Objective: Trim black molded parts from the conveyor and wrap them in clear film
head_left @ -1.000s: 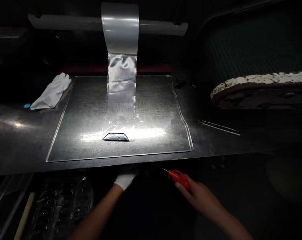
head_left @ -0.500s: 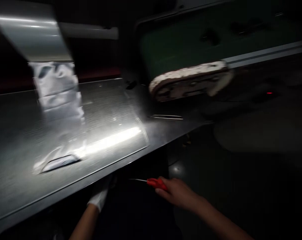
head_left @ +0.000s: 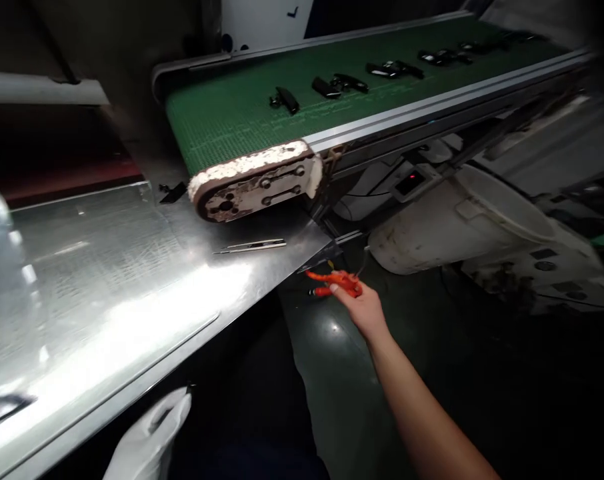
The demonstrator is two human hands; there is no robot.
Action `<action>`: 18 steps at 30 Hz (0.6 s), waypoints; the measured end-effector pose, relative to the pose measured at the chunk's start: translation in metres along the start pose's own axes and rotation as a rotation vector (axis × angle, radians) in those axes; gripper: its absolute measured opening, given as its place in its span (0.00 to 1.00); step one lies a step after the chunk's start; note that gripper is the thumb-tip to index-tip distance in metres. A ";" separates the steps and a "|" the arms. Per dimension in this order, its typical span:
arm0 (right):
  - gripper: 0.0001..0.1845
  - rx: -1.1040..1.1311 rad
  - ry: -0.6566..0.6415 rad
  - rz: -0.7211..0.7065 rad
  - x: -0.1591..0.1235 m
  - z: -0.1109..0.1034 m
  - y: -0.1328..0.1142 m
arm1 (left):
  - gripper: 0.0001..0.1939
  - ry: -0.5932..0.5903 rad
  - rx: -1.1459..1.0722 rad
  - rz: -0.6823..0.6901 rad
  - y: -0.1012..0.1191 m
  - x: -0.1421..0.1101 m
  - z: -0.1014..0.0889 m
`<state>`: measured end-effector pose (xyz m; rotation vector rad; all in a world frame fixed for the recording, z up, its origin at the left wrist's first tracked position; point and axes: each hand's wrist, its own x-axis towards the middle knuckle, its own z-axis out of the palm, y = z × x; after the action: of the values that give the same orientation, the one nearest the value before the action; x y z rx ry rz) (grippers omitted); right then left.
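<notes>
My right hand (head_left: 363, 308), bare, is closed around a red-orange air blow gun (head_left: 345, 283) past the table's right corner. Its thin nozzle points up and to the right. My left hand (head_left: 152, 430), in a white glove, is low in front of the table edge, fingers pinched together. A tiny dark piece (head_left: 190, 387) shows at its fingertips; its kind is too small to tell. A pair of tweezers (head_left: 257, 246) lies on the shiny metal table (head_left: 117, 267) between the hands and the conveyor.
A green conveyor belt (head_left: 222, 127) carries several small black parts (head_left: 285, 100) in a row. One black part (head_left: 173, 193) lies on the table by the belt's end. A large white bucket (head_left: 422, 220) stands on the floor at right, near a small box with a red display (head_left: 412, 180).
The view has swung right and brightened. My right hand has moved up and right with the blow gun, whose nozzle now points right instead of left. My left hand appears lower and farther left.
</notes>
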<state>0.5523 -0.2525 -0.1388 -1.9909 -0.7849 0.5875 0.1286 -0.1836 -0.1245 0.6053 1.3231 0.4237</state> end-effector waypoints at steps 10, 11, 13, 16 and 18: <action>0.14 0.101 -0.419 0.162 0.002 0.114 -0.012 | 0.19 -0.164 -0.293 0.172 0.038 -0.058 0.000; 0.15 0.116 -0.524 0.169 -0.018 0.121 -0.021 | 0.20 -0.168 -0.309 0.172 0.040 -0.061 -0.002; 0.19 0.169 -0.721 0.169 -0.061 0.135 -0.043 | 0.20 -0.178 -0.334 0.167 0.042 -0.065 -0.008; 0.23 0.301 -0.960 0.158 -0.118 0.157 -0.085 | 0.19 -0.181 -0.361 0.169 0.041 -0.067 -0.014; 0.25 0.405 -1.071 0.155 -0.142 0.172 -0.111 | 0.18 -0.150 -0.351 0.172 0.036 -0.065 -0.019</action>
<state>0.3076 -0.2133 -0.1131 -1.2724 -1.0006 1.8103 0.0982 -0.1919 -0.0543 0.4472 1.0262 0.7206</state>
